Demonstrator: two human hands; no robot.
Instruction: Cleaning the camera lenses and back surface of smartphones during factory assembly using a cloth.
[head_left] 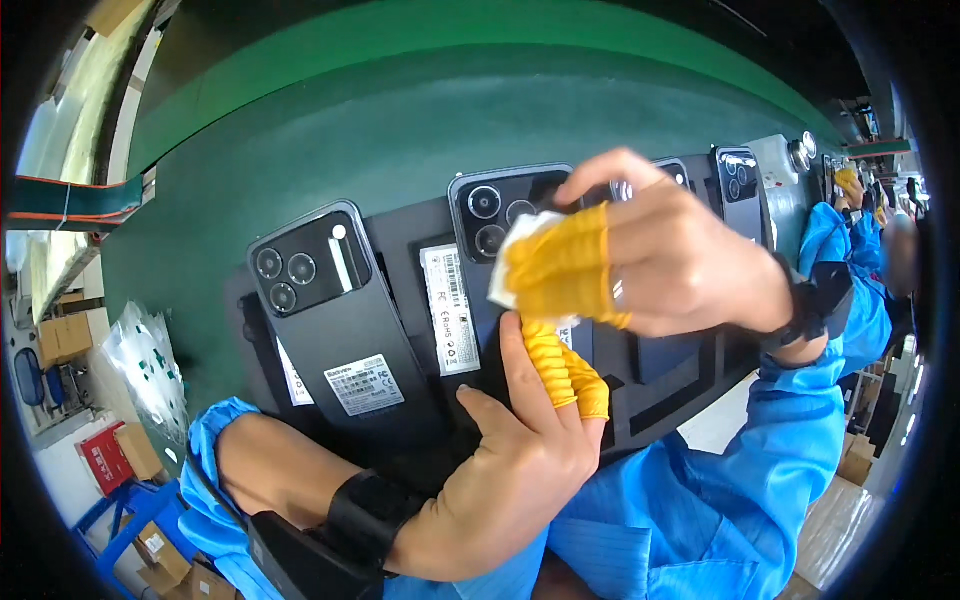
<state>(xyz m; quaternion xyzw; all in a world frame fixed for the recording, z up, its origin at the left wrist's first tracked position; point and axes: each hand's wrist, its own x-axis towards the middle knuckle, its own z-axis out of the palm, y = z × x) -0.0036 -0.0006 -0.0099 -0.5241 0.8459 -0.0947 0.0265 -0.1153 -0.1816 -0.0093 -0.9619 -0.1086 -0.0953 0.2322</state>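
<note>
holding a white cloth (512,262) over the second phone (479,287) from the left, my right hand (665,255) pinches it in yellow-covered fingers (565,262), maybe to keep bare skin off. the phone lies camera side up on a dark tray (404,240), i think so its back is easy to reach. my right palm faces down. my left hand (515,462) is half curled just below; i cannot tell if it grips anything.
</note>
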